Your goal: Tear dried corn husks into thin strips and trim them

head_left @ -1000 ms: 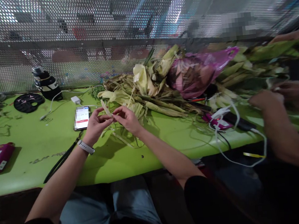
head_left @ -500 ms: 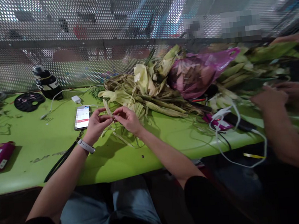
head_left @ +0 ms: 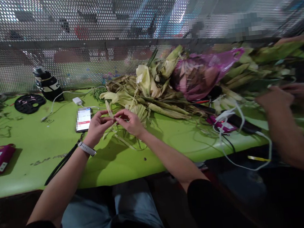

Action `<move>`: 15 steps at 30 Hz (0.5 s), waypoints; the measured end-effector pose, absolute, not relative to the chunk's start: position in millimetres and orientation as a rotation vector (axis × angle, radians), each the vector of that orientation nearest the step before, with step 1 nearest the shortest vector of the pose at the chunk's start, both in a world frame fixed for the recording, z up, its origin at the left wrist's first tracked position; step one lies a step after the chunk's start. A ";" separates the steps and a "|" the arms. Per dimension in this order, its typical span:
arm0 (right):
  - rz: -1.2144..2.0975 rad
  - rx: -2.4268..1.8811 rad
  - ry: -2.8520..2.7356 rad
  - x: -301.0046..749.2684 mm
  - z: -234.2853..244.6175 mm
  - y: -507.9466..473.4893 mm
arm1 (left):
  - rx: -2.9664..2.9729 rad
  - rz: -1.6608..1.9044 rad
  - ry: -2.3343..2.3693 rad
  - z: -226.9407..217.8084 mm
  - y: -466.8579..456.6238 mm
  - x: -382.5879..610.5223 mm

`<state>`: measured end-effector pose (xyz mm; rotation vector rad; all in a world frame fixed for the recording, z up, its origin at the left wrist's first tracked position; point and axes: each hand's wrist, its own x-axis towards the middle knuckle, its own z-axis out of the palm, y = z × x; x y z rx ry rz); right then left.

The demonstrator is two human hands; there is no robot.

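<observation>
Above the near middle of the green desk [head_left: 65,166], the left hand [head_left: 97,126] and right hand [head_left: 131,121] meet, the fingers of both pinched together on a pale husk strip [head_left: 109,112] that stands up between them. Just left lies a phone [head_left: 83,119]. Farther back a husk pile [head_left: 149,92] spreads, with a pink bag [head_left: 199,74] to its right. At the far right, a co-worker's hand [head_left: 274,99] works.
</observation>
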<state>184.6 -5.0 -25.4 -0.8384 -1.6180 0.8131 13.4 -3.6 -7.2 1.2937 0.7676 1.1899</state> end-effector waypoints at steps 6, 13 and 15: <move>0.725 -0.840 -1.696 187.7 -23.3 -5.1 | 1.289 1.188 0.812 -6.0 -0.5 10.5; 0.133 -0.761 -1.930 199.1 -13.9 -3.3 | 1.286 1.120 0.925 -3.2 7.1 2.7; -0.001 -0.774 -2.014 200.3 -11.4 -1.6 | 1.278 1.061 0.970 -1.1 8.7 -0.6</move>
